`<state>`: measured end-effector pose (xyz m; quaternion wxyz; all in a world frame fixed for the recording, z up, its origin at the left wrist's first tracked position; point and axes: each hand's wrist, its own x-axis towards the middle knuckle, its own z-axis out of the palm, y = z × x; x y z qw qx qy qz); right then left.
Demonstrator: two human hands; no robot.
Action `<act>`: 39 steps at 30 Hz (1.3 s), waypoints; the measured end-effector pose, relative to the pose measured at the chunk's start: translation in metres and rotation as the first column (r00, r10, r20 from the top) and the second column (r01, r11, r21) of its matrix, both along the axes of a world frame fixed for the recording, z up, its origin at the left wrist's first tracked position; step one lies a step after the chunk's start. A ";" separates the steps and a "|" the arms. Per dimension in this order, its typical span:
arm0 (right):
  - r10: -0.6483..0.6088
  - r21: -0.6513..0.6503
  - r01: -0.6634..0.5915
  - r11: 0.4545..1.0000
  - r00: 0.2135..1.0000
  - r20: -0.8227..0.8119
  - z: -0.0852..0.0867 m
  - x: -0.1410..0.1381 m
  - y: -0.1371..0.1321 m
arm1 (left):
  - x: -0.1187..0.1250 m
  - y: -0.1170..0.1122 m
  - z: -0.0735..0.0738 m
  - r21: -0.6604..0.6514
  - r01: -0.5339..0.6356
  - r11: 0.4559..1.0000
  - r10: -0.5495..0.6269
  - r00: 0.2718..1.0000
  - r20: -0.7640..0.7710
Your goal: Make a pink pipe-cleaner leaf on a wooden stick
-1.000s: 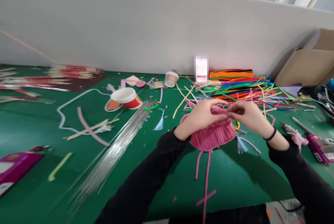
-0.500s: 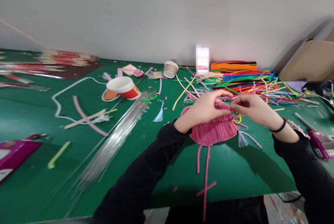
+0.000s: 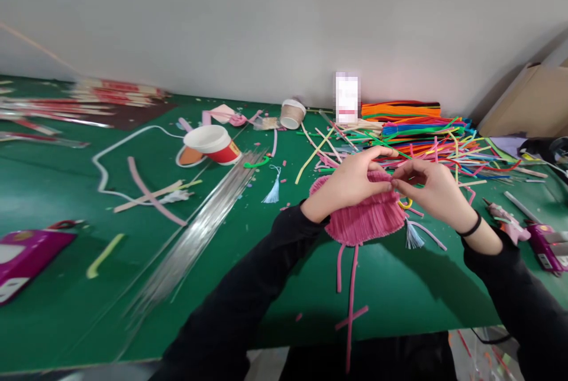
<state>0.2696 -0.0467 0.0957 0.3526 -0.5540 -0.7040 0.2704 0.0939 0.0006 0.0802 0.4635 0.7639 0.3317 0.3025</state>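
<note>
A pink woven piece of pipe cleaners point(image 3: 364, 222) lies on the green table point(image 3: 57, 191), with loose pink stems point(image 3: 350, 286) trailing toward me. My left hand point(image 3: 350, 183) rests over its top edge, fingers curled on it. My right hand point(image 3: 428, 189) pinches the same top edge at the right, fingertips meeting those of the left. A black band circles my right wrist. A pale blue tassel point(image 3: 413, 238) and a yellow ring point(image 3: 406, 203) lie just under my right hand.
A heap of coloured pipe cleaners point(image 3: 412, 135) lies behind my hands. Left of them are a tipped red paper cup point(image 3: 213, 145), a brown cup point(image 3: 291, 113), a bundle of thin wires point(image 3: 199, 233) and another tassel point(image 3: 271, 191). Glue guns point(image 3: 544, 245) lie at right, a magenta box point(image 3: 26, 254) at left.
My hands have stayed on the pink piece, fingertips shifting slightly at its top edge. The view has tilted down and drifted a little.
</note>
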 end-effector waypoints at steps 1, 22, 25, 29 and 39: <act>-0.005 0.022 0.005 1.000 1.000 0.011 -0.001 0.000 0.000 | 0.000 0.000 0.000 0.004 -0.001 1.000 0.001 1.000 -0.001; 0.070 0.139 -0.068 0.988 0.998 -0.009 -0.012 0.005 0.000 | -0.004 0.001 0.000 -0.003 -0.001 1.000 0.001 1.000 -0.005; 0.072 -0.184 -0.096 0.978 0.989 -0.131 0.004 0.013 0.012 | -0.003 0.000 0.001 0.015 0.000 1.000 0.001 1.000 -0.015; 0.154 -0.412 -0.189 0.892 0.981 -0.116 0.013 0.019 0.026 | -0.001 -0.002 0.004 0.024 0.000 1.000 0.001 0.999 -0.037; 0.229 -0.421 -0.223 0.879 0.973 -0.038 0.013 0.015 0.030 | -0.003 -0.001 0.004 -0.060 -0.015 0.998 0.013 1.000 -0.027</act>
